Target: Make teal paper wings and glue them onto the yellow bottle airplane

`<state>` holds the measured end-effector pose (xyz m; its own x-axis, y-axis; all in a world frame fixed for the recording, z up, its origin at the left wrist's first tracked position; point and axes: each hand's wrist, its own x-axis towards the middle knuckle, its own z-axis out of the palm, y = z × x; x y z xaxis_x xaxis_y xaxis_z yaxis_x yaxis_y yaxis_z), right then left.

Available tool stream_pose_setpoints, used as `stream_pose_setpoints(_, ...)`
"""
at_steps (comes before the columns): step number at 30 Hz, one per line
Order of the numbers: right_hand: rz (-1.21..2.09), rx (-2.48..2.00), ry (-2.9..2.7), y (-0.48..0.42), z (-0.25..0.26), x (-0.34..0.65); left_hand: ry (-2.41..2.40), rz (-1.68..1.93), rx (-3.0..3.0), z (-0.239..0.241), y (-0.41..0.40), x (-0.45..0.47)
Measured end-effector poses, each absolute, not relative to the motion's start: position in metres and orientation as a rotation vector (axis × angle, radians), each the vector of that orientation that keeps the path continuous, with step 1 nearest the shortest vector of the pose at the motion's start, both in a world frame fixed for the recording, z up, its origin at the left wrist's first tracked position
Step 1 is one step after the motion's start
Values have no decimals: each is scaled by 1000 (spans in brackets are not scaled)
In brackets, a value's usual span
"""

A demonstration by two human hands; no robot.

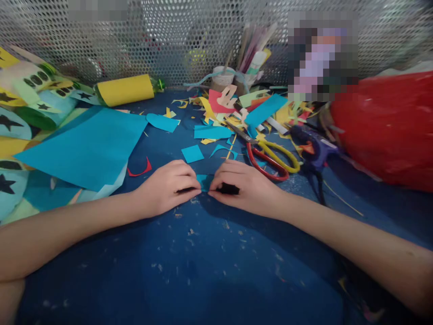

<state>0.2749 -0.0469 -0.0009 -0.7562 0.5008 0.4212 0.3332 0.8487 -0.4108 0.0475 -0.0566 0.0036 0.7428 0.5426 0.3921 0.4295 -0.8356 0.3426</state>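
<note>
- The left hand (pixel 169 187) and right hand (pixel 248 186) pinch a small blue paper piece (pixel 203 182) at opposite ends, presumably keeping it steady
- It sits over the table (pixel 189 280), between both hands' fingertips
- Scissors (pixel 271 159) lie just beyond the right hand, probably parked within reach

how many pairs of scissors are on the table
1: the scissors, with one red and one yellow handle, lie on the blue table just beyond the right hand. Others could be hidden under the paper scraps.
</note>
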Motion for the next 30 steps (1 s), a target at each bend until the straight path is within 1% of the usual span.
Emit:
stream_pose_setpoints(8, 541, -738, -2438, -48, 0, 275, 793, 709, 2666, 6, -56, 51)
stream_pose_setpoints(16, 622, -858, -2463, -50, 4, 273, 853, 626, 2593, 8, -56, 51)
stream_pose_setpoints(24, 627, -876, -2492, -50, 6, 273, 643, 647, 2665, 6, -54, 49)
stream_pose_setpoints(30, 661, -867, -2525, -47, 7, 273, 671, 637, 2654, 6, -54, 49)
